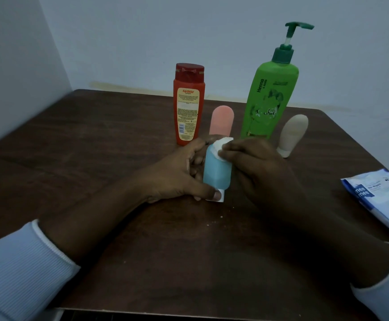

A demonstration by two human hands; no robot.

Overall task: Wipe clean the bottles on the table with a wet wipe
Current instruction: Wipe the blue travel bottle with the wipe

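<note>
Sleeves [15,262] nearest. Left hand [175,172] grips blue bottle [216,172] low at cap; right hand [265,167] pinches wet wipe [221,145] on top. Likely light, squashy, slick.

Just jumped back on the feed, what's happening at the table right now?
A person is working on the small blue bottle, which is cap end down on the table. The left hand grips it while the right hand pinches a wet wipe against its upper end. The red bottle, pink bottle, green pump bottle and beige bottle stand behind, with neither hand on them. The wipes pack lies at the right edge.
</note>
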